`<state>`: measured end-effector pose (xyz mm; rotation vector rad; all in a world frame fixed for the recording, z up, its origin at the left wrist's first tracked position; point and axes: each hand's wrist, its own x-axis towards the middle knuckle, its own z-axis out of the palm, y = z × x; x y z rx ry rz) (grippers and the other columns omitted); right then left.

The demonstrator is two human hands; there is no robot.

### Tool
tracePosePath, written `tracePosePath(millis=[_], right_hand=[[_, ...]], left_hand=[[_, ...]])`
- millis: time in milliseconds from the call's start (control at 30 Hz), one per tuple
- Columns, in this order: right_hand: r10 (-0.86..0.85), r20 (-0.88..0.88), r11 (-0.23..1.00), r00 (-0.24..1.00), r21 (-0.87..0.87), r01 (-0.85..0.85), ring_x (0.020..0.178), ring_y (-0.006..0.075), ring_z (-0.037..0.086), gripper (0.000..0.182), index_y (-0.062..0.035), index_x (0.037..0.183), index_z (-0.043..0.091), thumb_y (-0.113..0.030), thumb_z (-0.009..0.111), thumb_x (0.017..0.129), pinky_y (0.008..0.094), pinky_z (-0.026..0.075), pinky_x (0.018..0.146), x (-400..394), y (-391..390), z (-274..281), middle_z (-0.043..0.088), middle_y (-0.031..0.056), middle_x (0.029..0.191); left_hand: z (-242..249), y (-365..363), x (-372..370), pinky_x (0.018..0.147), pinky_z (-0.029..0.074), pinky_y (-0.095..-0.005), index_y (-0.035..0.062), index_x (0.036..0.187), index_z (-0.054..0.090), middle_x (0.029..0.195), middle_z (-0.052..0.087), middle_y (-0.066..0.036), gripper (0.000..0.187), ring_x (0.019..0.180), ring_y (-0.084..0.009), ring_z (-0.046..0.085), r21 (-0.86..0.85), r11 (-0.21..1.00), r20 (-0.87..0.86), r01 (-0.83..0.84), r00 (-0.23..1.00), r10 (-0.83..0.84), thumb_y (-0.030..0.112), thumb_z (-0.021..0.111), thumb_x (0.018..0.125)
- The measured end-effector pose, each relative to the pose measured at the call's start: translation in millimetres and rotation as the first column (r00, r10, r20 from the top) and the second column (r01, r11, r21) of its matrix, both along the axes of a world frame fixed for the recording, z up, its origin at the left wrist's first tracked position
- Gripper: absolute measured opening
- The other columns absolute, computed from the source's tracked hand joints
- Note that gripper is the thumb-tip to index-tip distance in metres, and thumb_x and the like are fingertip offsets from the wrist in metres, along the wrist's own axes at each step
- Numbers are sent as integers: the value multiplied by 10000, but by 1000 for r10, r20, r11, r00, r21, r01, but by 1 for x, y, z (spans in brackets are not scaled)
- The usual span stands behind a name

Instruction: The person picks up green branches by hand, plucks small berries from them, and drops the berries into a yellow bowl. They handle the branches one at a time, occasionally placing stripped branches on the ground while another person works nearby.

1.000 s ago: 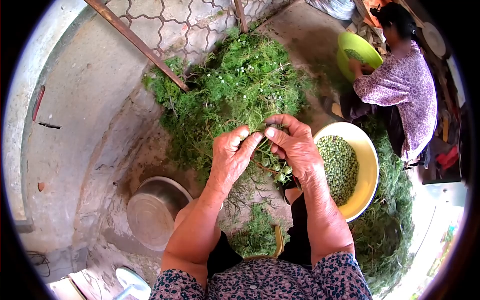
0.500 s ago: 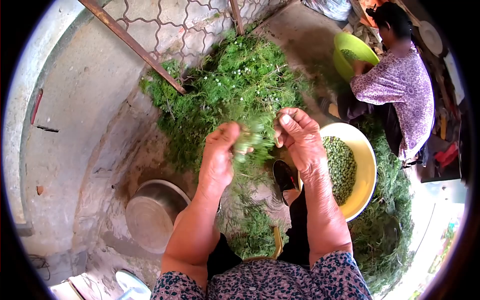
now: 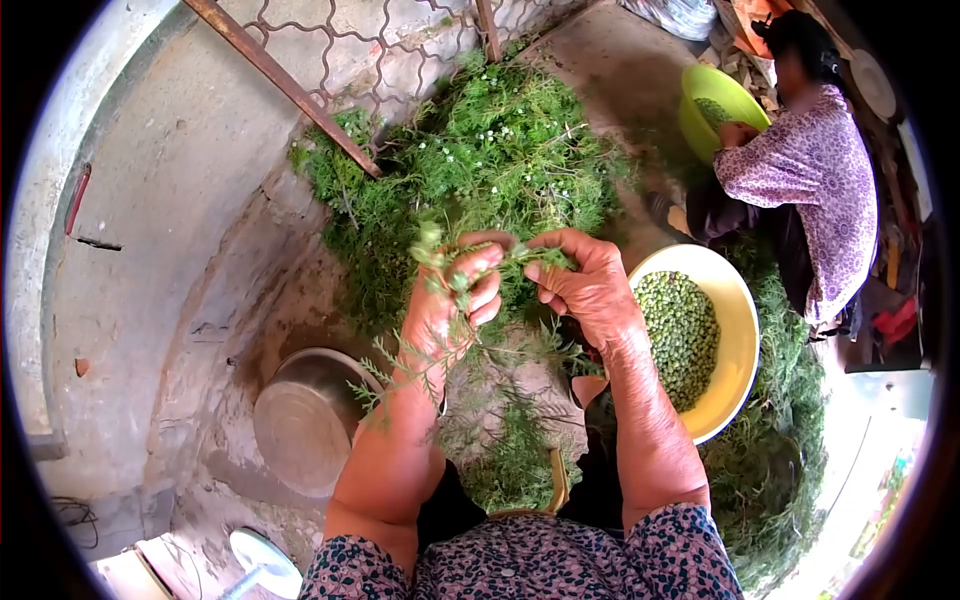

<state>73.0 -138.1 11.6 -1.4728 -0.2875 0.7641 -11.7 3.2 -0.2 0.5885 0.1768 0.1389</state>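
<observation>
My left hand is closed around a leafy green sprig, its feathery ends hanging over my wrist and out to the right. Thumb and fingers of my right hand pinch a part of the same sprig, close beside the left fingers. Just right of that hand stands a yellow basin with many small round green fruits in it. Beyond both hands lies a big heap of green branches, dotted with pale fruits.
A metal pot lies tilted on the floor at left. At upper right a person in a patterned top reaches into a lime-green basin. Cut greenery covers the floor at right. A rusty metal frame leans across the wall.
The blurred sprig is now steadier and hangs across my left wrist. My right hand has come down slightly and now pinches the sprig beside the left fingers.
</observation>
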Motion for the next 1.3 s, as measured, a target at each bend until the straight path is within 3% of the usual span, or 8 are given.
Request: tracePosePath(millis=[167,333,467,667,767,933,1000,1300], right_hand=[[6,450,988,893,-141,65,692,158,577,209,9,944,610,-30,663,745,281,454,605,2,-2,-6,618,86,808],[90,578,994,811,-105,-36,767,254,586,261,7,929,603,-42,661,680,337,450,656,0,-1,-13,580,147,819],[202,659,969,725,-243,-49,758,177,555,427,26,960,582,121,511,550,289,446,694,-4,-2,-4,561,104,800],[172,660,977,731,-209,-42,805,313,589,316,-4,956,599,6,612,641,365,461,686,-5,0,-5,579,175,846],[161,640,979,751,-200,-39,809,301,598,271,-19,965,607,-1,612,695,351,471,705,-3,-1,-15,594,159,852],[-9,157,995,988,-93,24,765,166,612,181,5,945,591,6,590,763,283,495,643,4,0,-9,603,95,795],[9,-334,920,943,372,123,689,124,599,150,-2,946,580,-16,598,798,263,499,575,2,-2,-6,595,54,805],[9,-509,913,861,354,200,716,83,530,162,-47,1000,568,-113,588,854,232,450,549,-12,5,-22,574,-18,852]], left_hand=[[10,-5,2,403,260,-169,-6,945,620,679,571,11,131,453,4,362,639,769,-186,2,971,152,35,587,824],[5,-16,7,541,445,-182,16,934,635,793,637,-9,190,670,-51,564,774,619,5,-134,979,206,-29,663,751],[-8,-17,12,708,491,-221,-1,921,633,818,651,-22,193,762,-98,594,840,510,102,-185,977,188,-43,669,736],[-9,-16,10,544,459,-196,36,895,643,727,629,-8,118,613,-66,558,887,421,136,-188,979,151,51,662,779],[0,-14,4,400,350,-172,70,871,640,625,561,35,94,468,-29,440,650,750,-151,-125,945,289,114,665,792],[-6,-6,8,377,266,-179,66,888,618,600,486,50,100,461,-12,357,546,779,-43,-308,918,393,144,638,829],[-1,-8,6,384,258,-182,46,894,606,601,488,60,104,468,-4,362,508,804,-57,-310,919,390,125,633,832],[-3,-9,4,389,265,-173,45,907,605,636,505,44,96,477,-10,369,576,764,-34,-290,926,377,97,628,830]])
